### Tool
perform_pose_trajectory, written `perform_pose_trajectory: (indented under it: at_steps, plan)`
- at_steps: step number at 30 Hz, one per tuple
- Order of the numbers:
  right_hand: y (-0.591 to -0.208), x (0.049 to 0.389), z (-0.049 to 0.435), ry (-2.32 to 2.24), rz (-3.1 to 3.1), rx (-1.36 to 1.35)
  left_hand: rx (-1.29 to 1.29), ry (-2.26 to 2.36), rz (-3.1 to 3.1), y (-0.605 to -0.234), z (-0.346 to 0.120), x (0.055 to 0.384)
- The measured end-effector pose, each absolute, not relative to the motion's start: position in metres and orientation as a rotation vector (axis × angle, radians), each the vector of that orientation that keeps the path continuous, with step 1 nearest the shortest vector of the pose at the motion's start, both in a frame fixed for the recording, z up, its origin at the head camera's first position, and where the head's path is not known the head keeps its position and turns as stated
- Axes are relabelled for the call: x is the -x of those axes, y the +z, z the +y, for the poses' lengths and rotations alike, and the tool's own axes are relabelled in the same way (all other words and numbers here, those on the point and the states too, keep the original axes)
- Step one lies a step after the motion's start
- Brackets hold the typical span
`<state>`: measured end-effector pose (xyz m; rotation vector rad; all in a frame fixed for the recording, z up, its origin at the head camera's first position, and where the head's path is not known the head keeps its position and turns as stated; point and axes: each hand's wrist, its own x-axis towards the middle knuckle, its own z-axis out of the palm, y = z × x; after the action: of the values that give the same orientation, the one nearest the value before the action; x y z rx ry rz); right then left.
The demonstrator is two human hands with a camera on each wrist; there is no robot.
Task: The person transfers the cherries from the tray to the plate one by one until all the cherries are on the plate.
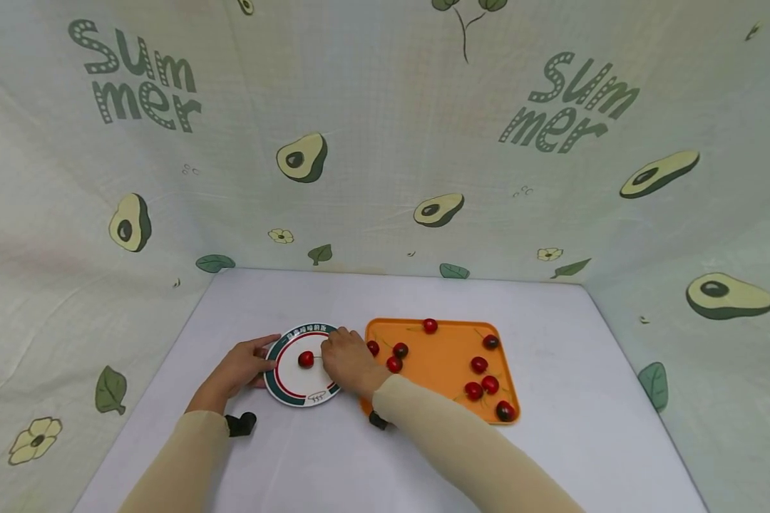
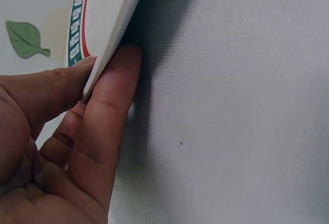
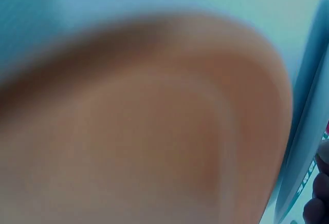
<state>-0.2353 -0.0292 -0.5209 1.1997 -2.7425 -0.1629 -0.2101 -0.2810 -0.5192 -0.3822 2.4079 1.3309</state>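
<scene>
A white plate [image 1: 289, 379] with a green-and-red rim is at the left of the table. My left hand [image 1: 244, 365] pinches its left edge, the thumb on top and a finger [image 2: 105, 116] underneath; the left wrist view shows a gap below the edge. A red cherry [image 1: 306, 359] lies on the plate, its stem pointing right. My right hand [image 1: 349, 362] is bent over the plate's right side, close to the stem end. Its fingertips are hidden in the head view, so whether they pinch stem or rim is unclear. A blurred part of that hand fills most of the right wrist view.
Right of the plate lies an orange tray [image 1: 433, 360] with several cherries, partly covered by my right forearm. More than one cherry sits near its left side, and a cluster [image 1: 490, 385] is at its right. A printed cloth [image 1: 372, 157] stands behind the white table [image 1: 590, 399].
</scene>
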Motion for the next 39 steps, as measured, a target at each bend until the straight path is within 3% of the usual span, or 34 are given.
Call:
perform_pose_trajectory:
  at_steps: [24,39]
  plan:
    - [-0.518,0.227,-0.023,-0.092,-2.826,-1.108,0.366,1.303,2.426,-0.523,-0.28,0.21]
    - [-0.48,0.228,0.054,-0.028,-2.763,-1.029,0.369,1.314,2.407,-0.519,-0.28,0.209]
